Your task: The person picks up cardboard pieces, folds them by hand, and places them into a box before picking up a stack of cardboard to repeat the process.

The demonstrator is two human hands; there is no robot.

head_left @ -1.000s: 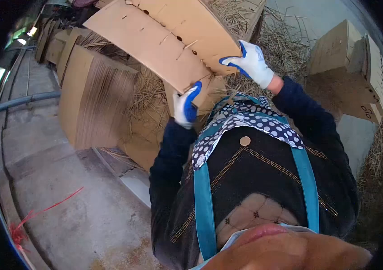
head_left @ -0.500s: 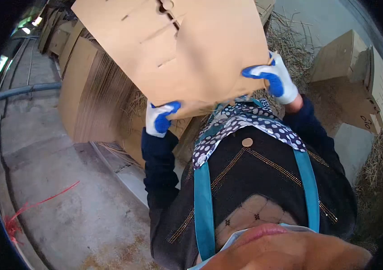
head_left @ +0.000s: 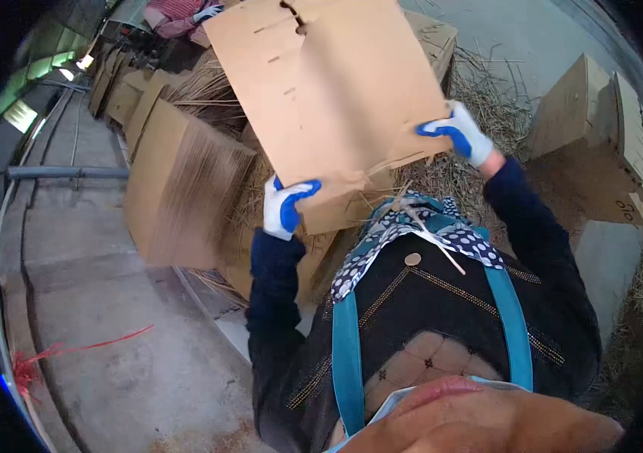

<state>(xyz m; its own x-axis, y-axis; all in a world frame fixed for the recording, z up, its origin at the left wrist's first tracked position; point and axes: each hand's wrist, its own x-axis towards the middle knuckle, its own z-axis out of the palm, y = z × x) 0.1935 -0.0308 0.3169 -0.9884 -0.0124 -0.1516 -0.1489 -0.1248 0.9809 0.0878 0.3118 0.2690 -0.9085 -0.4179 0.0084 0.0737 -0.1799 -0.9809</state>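
A flat, slotted piece of cardboard (head_left: 344, 98) hangs in front of me, held by its near edge in both hands. My left hand (head_left: 289, 205), in a white glove with blue coating, is closed on its lower left corner, thumb on top. At the right corner, my right hand (head_left: 461, 134) grips it in a matching glove, thumb on top; the fingers beneath are hidden. Under the near edge is another cardboard box (head_left: 344, 211), partly covered. Some dry stalks (head_left: 431, 234) lie against my polka-dot apron.
To the left stands a stack of cardboard sheets (head_left: 193, 196). On the right are cardboard boxes (head_left: 563, 151), with loose straw (head_left: 487, 87) on the floor nearby. Another person's sleeve (head_left: 174, 19) and gloved hand show at top left. Red twine (head_left: 31, 366) lies at lower left.
The cardboard has shifted slightly right and turned, both hands still on it. The view has swung, bringing another person into sight at top left. Stalks now show over the apron.
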